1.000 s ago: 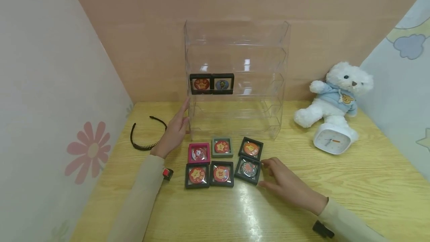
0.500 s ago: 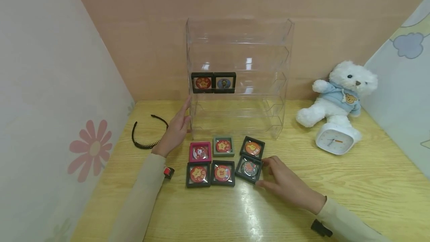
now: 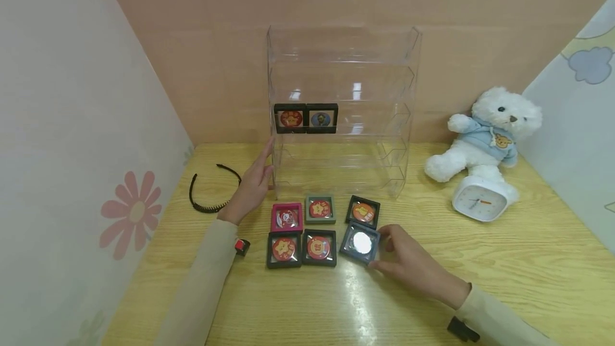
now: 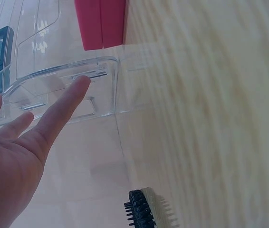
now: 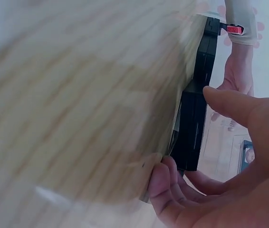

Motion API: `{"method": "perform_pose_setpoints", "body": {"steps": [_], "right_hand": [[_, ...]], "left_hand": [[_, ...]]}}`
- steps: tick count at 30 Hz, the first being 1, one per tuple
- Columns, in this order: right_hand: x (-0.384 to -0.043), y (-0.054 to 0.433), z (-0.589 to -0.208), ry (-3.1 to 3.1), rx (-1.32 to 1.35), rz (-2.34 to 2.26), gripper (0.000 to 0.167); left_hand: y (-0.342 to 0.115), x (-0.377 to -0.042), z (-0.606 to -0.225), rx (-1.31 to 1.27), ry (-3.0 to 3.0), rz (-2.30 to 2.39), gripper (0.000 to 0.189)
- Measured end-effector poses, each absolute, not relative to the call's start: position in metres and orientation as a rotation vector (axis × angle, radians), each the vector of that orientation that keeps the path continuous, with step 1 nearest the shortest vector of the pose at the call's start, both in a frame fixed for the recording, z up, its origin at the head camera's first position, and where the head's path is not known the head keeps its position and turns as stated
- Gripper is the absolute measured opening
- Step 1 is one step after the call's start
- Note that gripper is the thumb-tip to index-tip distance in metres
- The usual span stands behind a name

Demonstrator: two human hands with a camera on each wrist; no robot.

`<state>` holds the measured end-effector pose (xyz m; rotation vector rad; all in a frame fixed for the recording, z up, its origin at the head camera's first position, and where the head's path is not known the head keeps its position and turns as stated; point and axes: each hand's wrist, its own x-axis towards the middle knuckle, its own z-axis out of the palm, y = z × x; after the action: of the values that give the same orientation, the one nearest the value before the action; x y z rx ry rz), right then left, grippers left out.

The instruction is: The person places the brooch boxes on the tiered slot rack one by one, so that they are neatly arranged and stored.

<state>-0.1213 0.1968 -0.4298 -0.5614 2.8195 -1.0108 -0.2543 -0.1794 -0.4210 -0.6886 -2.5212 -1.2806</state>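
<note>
A square dark frame (image 3: pixel 360 242), its clear face white with glare, sits slightly tilted, one edge pinched by the right hand (image 3: pixel 408 260); a transparent tiered rack (image 3: pixel 354 116) stands upright beside the left hand's (image 3: pixel 250 183) extended fingers

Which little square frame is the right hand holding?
The dark frame at the right end of the near row, with white glare on its front; only it is pinched by the right hand.
</note>
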Motion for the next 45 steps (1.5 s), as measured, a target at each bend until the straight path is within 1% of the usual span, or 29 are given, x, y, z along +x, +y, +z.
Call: {"method": "perform_pose_setpoints", "body": {"steps": [7, 14, 24, 27, 30, 34, 37, 40, 45], "right_hand": [[-0.122, 0.1949, -0.429, 2.778, -0.564, -1.113, 0.069], [-0.1188, 0.1908, -0.4296, 2.743, -0.588, -1.211, 0.075], [-0.1145, 0.1897, -0.4323, 2.767, -0.769, -1.304, 0.073], [-0.1142, 0.1911, -0.4321, 2.772, -0.788, -1.305, 0.068], [-0.1137, 0.193, -0.4319, 2.785, -0.809, -1.319, 0.059], [-0.1145, 0.1948, -0.4324, 2.848, -0.901, -1.345, 0.046], [-0.1154, 0.1956, -0.4327, 2.92, -0.976, -1.328, 0.039], [-0.1161, 0.1955, -0.4326, 2.961, -1.019, -1.311, 0.035], [-0.1155, 0.1947, -0.4327, 2.951, -1.03, -1.329, 0.033]], "left_hand": [[-0.1804, -0.254, -0.4211, -0.682, -2.522, -1.303, 0.07], [-0.1809, -0.2551, -0.4226, -0.689, -2.518, -1.3, 0.07], [-0.1808, -0.2559, -0.426, -0.703, -2.5, -1.277, 0.07], [-0.1801, -0.2555, -0.4256, -0.703, -2.499, -1.275, 0.07], [-0.1789, -0.256, -0.4255, -0.71, -2.502, -1.288, 0.069], [-0.1772, -0.257, -0.424, -0.712, -2.512, -1.296, 0.069], [-0.1765, -0.2565, -0.4234, -0.698, -2.519, -1.295, 0.07], [-0.177, -0.256, -0.4244, -0.686, -2.525, -1.29, 0.071], [-0.1779, -0.2536, -0.4247, -0.68, -2.521, -1.29, 0.072]]}}
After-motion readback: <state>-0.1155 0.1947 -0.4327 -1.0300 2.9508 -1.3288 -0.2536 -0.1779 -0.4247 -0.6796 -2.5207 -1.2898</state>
